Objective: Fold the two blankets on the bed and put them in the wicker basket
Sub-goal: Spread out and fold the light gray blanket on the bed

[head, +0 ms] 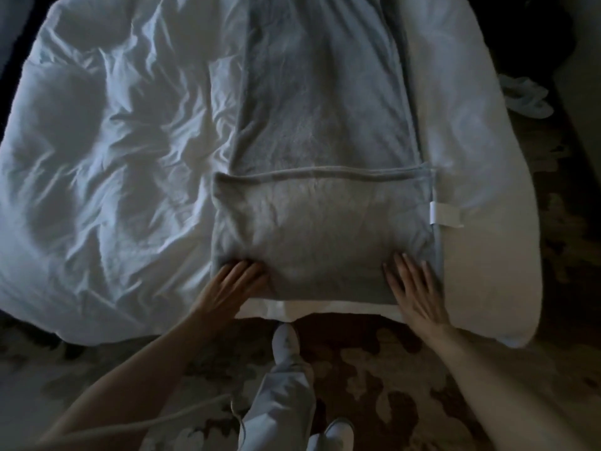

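At the near edge of the bed (487, 190) the grey blanket (325, 125) lies in a long strip, its near end folded over into a thick pad. The left hand (234, 281) and right hand (413, 288) press open-fingered on the pad's near corners, gripping nothing. The pad sits right at the edge, so a hard push might slide it onto the rug (357, 369). The rumpled duvet (97, 157) leaves room leftward. No wicker basket shows.
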Available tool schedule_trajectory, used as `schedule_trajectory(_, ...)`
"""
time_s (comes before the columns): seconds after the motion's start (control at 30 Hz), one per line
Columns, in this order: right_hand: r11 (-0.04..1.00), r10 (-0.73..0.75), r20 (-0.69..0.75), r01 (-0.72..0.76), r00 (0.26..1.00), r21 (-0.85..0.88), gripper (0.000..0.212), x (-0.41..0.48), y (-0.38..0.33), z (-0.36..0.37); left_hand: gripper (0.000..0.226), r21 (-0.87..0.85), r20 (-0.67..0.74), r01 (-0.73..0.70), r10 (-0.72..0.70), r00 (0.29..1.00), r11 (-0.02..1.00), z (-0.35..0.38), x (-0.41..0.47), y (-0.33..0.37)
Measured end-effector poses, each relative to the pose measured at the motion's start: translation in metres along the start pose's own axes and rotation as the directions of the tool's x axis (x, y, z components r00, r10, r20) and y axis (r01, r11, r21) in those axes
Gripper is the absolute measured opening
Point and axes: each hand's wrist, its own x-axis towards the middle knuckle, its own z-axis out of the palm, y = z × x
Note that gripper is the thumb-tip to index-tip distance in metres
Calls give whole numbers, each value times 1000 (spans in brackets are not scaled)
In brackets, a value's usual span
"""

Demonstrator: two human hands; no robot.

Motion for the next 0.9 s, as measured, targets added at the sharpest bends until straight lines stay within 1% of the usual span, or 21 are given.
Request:
schedule_trajectory(0.07,1000,-6,-64,5,998,-27,58,7,5,13,75,49,60,59,-61,996,997,12,6,0)
schedule_trajectory(0.1,1000,-14,-81,12,997,-24,57,8,6,16,78,63,62,67,-71,996,996,15,9,-1)
schedule_trajectory(0.2,999,-37,-115,40,993,24,54,2,13,1,69,13,40,78,-78,996,997,4,9,-3)
schedule_trajectory(0.27,997,-36,-152,47,988,67,51,0,19,-19,68,-43,52,123,-121,991,991,-17,9,-7)
schedule_trajectory(0.3,994,-42,-175,59,984,90,51,-1,23,-33,62,-69,68,161,-156,985,985,-31,11,-9)
schedule_trajectory(0.37,986,-60,-204,90,977,142,52,-1,29,-62,44,-138,122,239,-223,967,961,-58,14,-15)
schedule_trajectory(0.43,976,-68,-198,107,978,191,49,-6,35,-95,32,-228,204,291,-247,947,929,-84,14,-20)
schedule_trajectory(0.5,962,-66,-107,92,992,257,42,-12,41,-128,32,-263,284,306,-229,931,915,-112,11,-24)
schedule_trajectory(0.53,960,-59,-24,63,998,273,42,-15,45,-142,33,-264,313,304,-216,925,915,-127,8,-25)
schedule_trajectory(0.6,974,-26,158,-11,987,226,43,-23,55,-168,32,-260,359,314,-210,909,913,-160,4,-24)
schedule_trajectory(0.63,978,-15,199,-27,980,208,41,-26,59,-182,31,-258,384,330,-217,897,908,-176,2,-23)
schedule_trajectory(0.73,973,14,232,-66,973,220,33,-38,68,-225,23,-238,489,413,-259,833,879,-221,-3,-16)
schedule_trajectory(0.8,970,33,267,-96,963,223,31,-46,78,-251,29,-258,554,498,-295,778,828,-245,-9,-12)
schedule_trajectory(0.87,958,70,254,-136,965,252,25,-50,90,-275,34,-351,594,607,-332,733,713,-266,-12,-16)
schedule_trajectory(0.9,945,101,225,-164,969,282,24,-50,97,-285,29,-420,582,649,-360,729,635,-275,-10,-20)
